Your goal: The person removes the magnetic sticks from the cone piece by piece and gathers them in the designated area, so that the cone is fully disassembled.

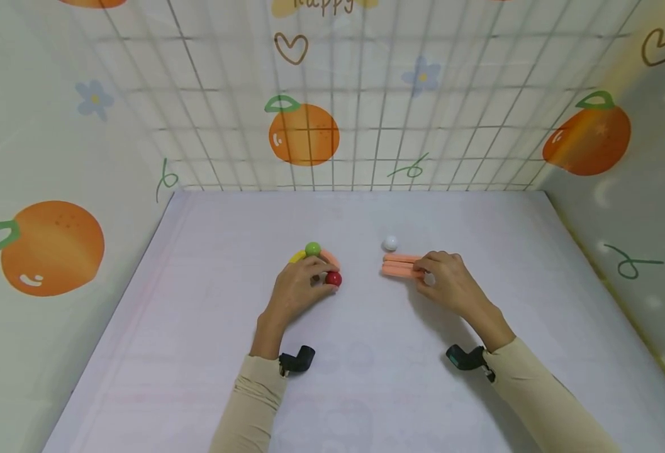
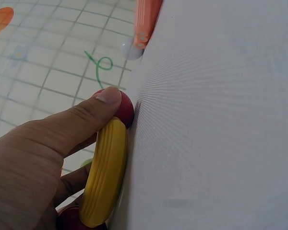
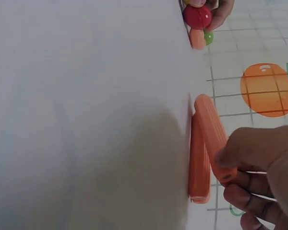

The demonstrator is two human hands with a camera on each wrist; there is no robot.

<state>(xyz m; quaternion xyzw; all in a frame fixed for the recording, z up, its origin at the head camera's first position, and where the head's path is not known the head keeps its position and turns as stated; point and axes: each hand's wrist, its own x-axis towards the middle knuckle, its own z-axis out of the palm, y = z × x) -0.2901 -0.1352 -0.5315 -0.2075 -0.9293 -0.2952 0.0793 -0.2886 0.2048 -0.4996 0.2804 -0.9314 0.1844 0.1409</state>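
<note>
My left hand (image 1: 298, 289) grips a ring of magnetic-toy pieces lying on the table, with the thumb pressed on its red ball (image 1: 333, 279). A green ball (image 1: 312, 249) sits at the ring's far side, between a yellow curved rod and a peach curved rod (image 1: 329, 257). Nearest the left wrist camera is another yellow curved rod (image 2: 105, 172), with a dark red ball (image 2: 74, 219) at its lower end. Between thumb and fingers, my right hand (image 1: 448, 283) pinches a straight orange rod (image 3: 212, 129), tilted against another orange rod (image 3: 199, 165) on the table.
Just beyond the orange rods stands a white ball (image 1: 390, 243). The pale tabletop (image 1: 343, 377) ends at a back curtain (image 1: 360, 126) printed with a grid and oranges, and similar curtains hang at both sides. Black wrist cameras (image 1: 298, 358) jut inward from both wrists.
</note>
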